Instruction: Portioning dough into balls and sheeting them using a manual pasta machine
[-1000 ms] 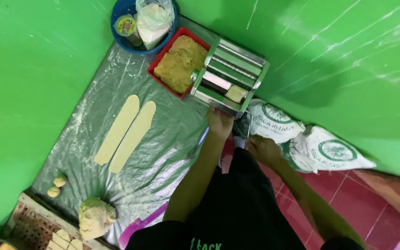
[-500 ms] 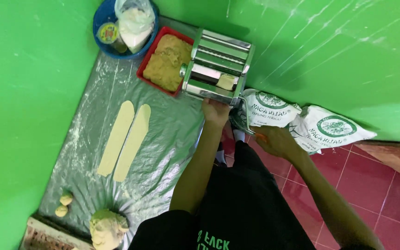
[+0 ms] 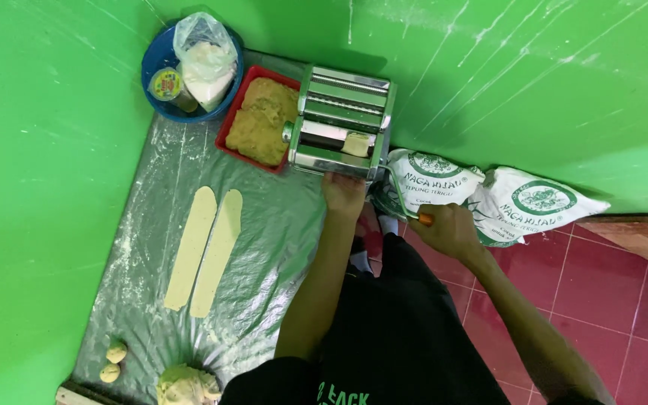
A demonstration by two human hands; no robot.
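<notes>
A steel hand-cranked pasta roller (image 3: 341, 124) stands at the table's far edge, with a small pale piece of dough (image 3: 355, 144) lying in its rollers. My left hand (image 3: 343, 193) is at the front underside of the machine; its fingers are hidden from me. My right hand (image 3: 448, 229) is closed around the crank's orange handle (image 3: 425, 219) to the right of the machine. Two long flat dough strips (image 3: 205, 249) lie side by side on the floured plastic sheet (image 3: 279, 240) to the left.
A red tray of yellowish dough (image 3: 258, 121) sits left of the machine, beside a blue bowl (image 3: 160, 61) holding a bag of flour and a small jar. Two dough balls (image 3: 112, 361) and a dough lump (image 3: 186, 385) lie near me. White flour sacks (image 3: 489, 196) rest on the right.
The view has shifted, so the machine now sits lower and more central. My right hand has moved up with the crank handle; my left hand stays at the machine's front.
</notes>
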